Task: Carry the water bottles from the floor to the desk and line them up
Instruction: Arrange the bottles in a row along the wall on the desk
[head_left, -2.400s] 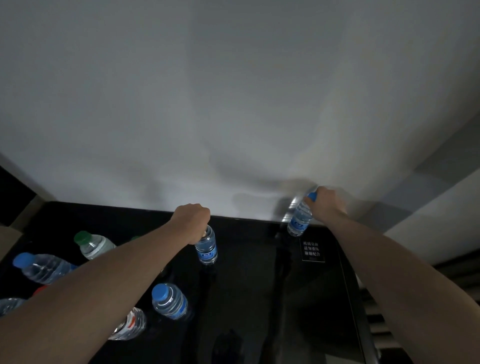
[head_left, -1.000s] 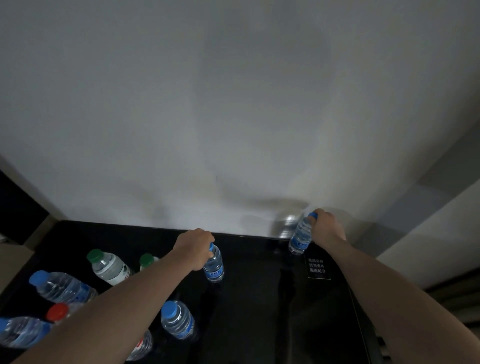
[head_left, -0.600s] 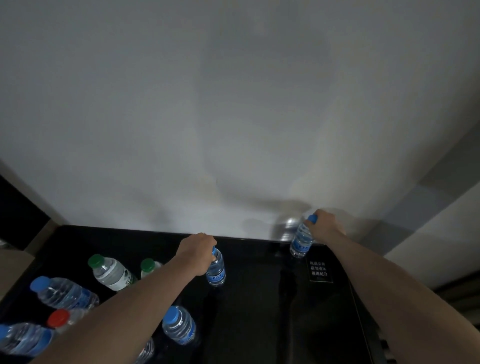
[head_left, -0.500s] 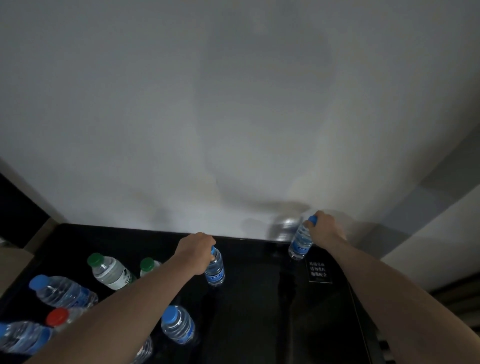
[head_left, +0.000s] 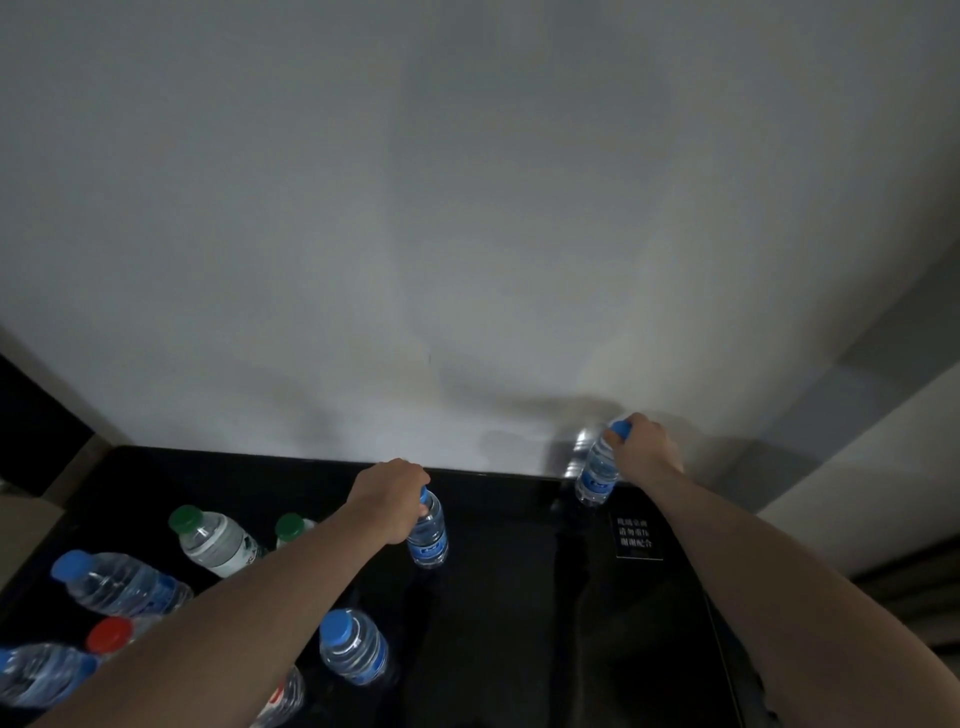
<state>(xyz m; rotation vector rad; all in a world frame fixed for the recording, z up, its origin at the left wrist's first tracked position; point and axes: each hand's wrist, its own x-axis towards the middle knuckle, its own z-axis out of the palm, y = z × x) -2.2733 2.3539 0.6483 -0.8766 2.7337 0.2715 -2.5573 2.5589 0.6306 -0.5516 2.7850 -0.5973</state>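
My left hand (head_left: 390, 496) grips the neck of a small blue-capped water bottle (head_left: 429, 538) that stands upright near the middle back of the black glossy desk (head_left: 509, 613). My right hand (head_left: 644, 451) holds the top of a second blue-capped bottle (head_left: 596, 475), tilted slightly, at the desk's back right against the white wall. Several other bottles stand on the desk's left: two green-capped (head_left: 213, 540), a blue-capped one (head_left: 119, 582), a red-capped one (head_left: 111, 636), and another blue-capped one (head_left: 355, 647) nearer me.
A white wall (head_left: 467, 234) rises straight behind the desk. A small black sign with white lettering (head_left: 638, 536) lies flat at the desk's right. The desk's right edge (head_left: 727, 654) drops off beside a grey wall section. A brown surface (head_left: 26, 525) shows at far left.
Both hands keep their hold on the same two bottles and stay almost still. The view has tipped slightly, showing more of the bottles on the left.
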